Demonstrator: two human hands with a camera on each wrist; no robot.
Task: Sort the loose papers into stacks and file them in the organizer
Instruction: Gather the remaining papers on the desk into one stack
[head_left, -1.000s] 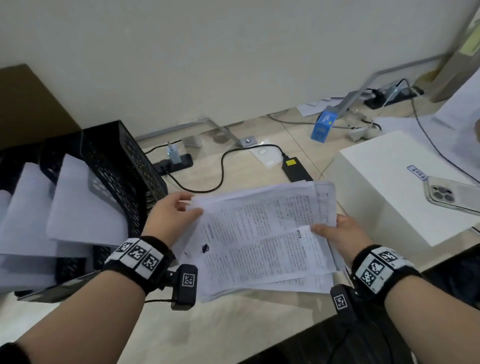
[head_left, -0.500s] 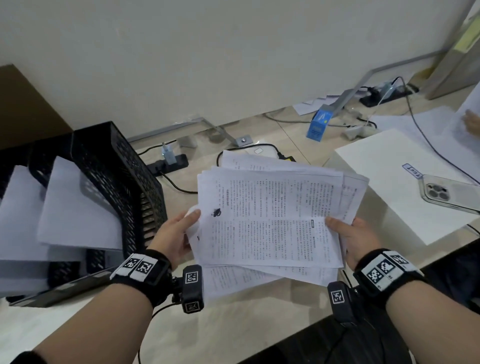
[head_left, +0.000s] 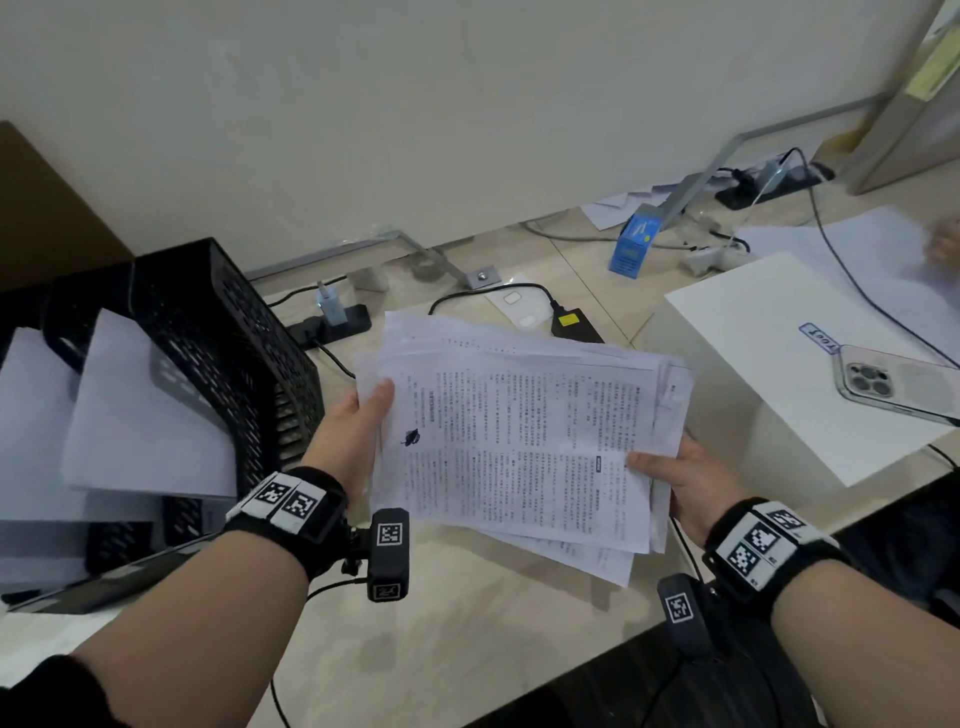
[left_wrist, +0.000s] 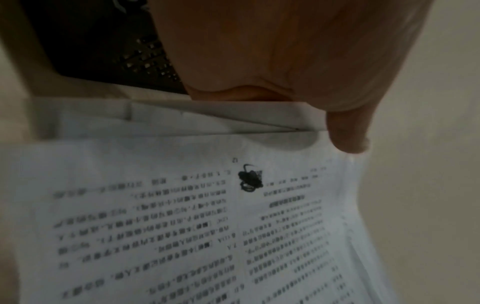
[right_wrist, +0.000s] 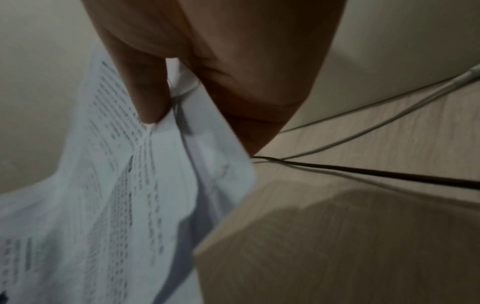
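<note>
The person held a loose stack of printed papers (head_left: 524, 447) above the desk (head_left: 467, 649), between both hands. The long axis of the stack ran from about 9 o'clock to 3 o'clock in the head view, a little lower at the right end, and the sheets were fanned out, with their corners not aligned. The left hand (head_left: 358, 436) gripped the left short edge, thumb on top of the first page and the other fingers hidden under the sheets. The right hand (head_left: 685, 478) pinched the right edge in the same way, thumb on top.

The black mesh organizer (head_left: 223, 358) stood at 9 o'clock from the stack, just beside the left hand, with white sheets already in its slots.

Only the left wrist view showed a dark ink blot (left_wrist: 250, 179) near the thumb and the stepped edges of the lower sheets. Only the right wrist view showed a black cable (right_wrist: 363, 170) and a white one lying under the hand. A phone (head_left: 898, 384) lay at 3 o'clock on a white box.
</note>
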